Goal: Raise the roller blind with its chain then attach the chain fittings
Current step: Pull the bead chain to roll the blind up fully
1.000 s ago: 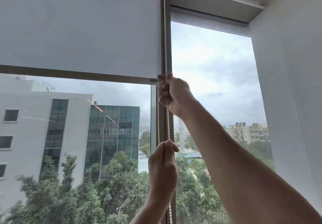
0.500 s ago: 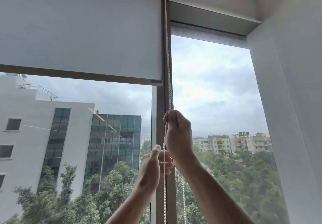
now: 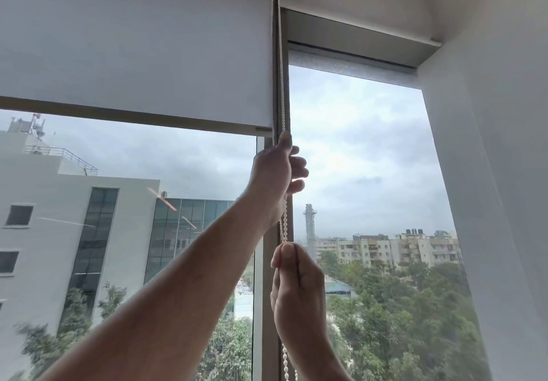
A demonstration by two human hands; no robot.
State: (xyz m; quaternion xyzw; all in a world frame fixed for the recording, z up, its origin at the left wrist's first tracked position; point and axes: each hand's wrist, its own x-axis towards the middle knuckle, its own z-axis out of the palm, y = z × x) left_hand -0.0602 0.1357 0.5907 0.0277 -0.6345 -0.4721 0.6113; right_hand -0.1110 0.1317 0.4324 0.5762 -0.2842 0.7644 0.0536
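Left hand [image 3: 274,173] is up high, thumb and forefinger pinched on the bead chain [image 3: 283,104] just under the blind's bottom bar [image 3: 130,116]; its other fingers [image 3: 298,162] are spread loose to the right, off the chain. Right hand [image 3: 298,288] sits directly below, fist wrapped on the same chain, thumb on top. Short run of chain shows between the two hands, more hangs below the right fist, near the bottom edge of the view. Above the left fingers the chain runs straight up along the window post [image 3: 280,63] to the ceiling. Blind [image 3: 133,54] covers the upper part of the left pane, its right edge just left of the chain. Right of the fingers: bare glass [image 3: 355,149], then the white side wall [image 3: 489,173], well apart. Outside, buildings and trees under grey sky.
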